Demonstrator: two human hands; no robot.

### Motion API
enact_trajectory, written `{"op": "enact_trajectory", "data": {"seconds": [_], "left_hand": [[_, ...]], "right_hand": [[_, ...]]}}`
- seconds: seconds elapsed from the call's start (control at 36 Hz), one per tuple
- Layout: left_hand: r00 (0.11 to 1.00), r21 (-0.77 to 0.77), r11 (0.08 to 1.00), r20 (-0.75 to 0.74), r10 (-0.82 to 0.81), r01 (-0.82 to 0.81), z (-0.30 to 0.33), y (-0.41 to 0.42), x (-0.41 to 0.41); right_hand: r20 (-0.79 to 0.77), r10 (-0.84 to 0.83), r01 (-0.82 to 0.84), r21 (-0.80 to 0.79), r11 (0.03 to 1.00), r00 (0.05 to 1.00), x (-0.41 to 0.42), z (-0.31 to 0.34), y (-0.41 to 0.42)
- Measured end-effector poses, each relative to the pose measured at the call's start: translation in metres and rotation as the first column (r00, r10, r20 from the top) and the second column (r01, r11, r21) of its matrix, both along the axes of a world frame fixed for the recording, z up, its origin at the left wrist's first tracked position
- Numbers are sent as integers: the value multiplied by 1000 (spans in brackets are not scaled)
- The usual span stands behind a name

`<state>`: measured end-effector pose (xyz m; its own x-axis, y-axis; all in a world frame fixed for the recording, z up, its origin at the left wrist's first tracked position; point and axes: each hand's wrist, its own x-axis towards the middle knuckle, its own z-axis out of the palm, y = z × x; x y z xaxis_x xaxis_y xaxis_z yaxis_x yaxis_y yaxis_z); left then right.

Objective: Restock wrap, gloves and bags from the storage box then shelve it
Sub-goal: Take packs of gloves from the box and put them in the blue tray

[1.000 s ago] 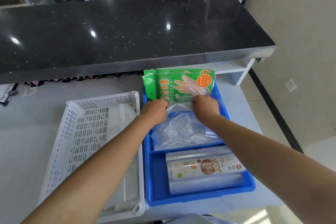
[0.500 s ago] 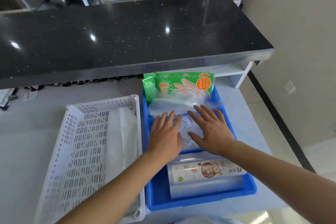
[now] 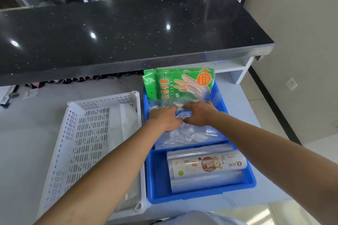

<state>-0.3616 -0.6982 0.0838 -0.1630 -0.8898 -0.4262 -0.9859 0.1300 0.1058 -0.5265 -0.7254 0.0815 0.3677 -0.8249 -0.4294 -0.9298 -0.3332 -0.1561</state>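
Note:
A blue divided tray (image 3: 237, 187) sits on the pale table. Its far compartment holds green glove packs (image 3: 182, 83) standing upright at the back and a pile of clear plastic bags (image 3: 192, 133). Its near compartment holds rolls of cling wrap (image 3: 206, 166) lying across. My left hand (image 3: 164, 118) and my right hand (image 3: 200, 113) rest side by side on the clear bags, fingers curled down into the plastic. Whether they grip it I cannot tell for sure; the fingertips are buried in the bags.
A white perforated storage box (image 3: 87, 139) lies left of the blue tray, with a white sheet and a clear packet inside. A black speckled counter (image 3: 118, 33) overhangs the far side. A wall and floor lie to the right; metal shelves stand behind.
My hands slid forward from lying flat on the near part of the bags to the far part, and the fingers curled into the plastic.

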Motion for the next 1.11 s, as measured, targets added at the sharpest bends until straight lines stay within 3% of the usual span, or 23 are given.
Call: {"op": "enact_trajectory", "data": {"seconds": [0.14, 0.31, 0.44, 0.64, 0.75, 0.89, 1.11], "left_hand": [[1000, -29, 1000, 0, -13, 13, 5, 3, 4], [997, -161, 987, -78, -23, 10, 14, 17, 12], [993, -214, 976, -122, 6, -32, 15, 29, 9], [990, -215, 972, -121, 69, -94, 16, 7, -9], [988, -150, 977, -46, 146, -151, 13, -6, -17], [977, 29, 977, 27, 212, -213, 4, 1, -13], [947, -137, 945, -168, 274, -298, 25, 46, -18]], "right_hand": [[95, -8, 13, -49, 999, 995, -11, 5, 7], [284, 22, 51, -246, 968, 959, -40, 25, 22], [256, 16, 88, -387, 918, 966, -64, 27, 31], [108, -16, 39, -214, 976, 994, -57, 18, 22], [1, -113, 109, -257, 960, 994, -43, 14, 21], [70, -65, 84, -305, 949, 995, -39, 1, 33], [171, -4, 22, -104, 994, 985, -44, 16, 19]]}}
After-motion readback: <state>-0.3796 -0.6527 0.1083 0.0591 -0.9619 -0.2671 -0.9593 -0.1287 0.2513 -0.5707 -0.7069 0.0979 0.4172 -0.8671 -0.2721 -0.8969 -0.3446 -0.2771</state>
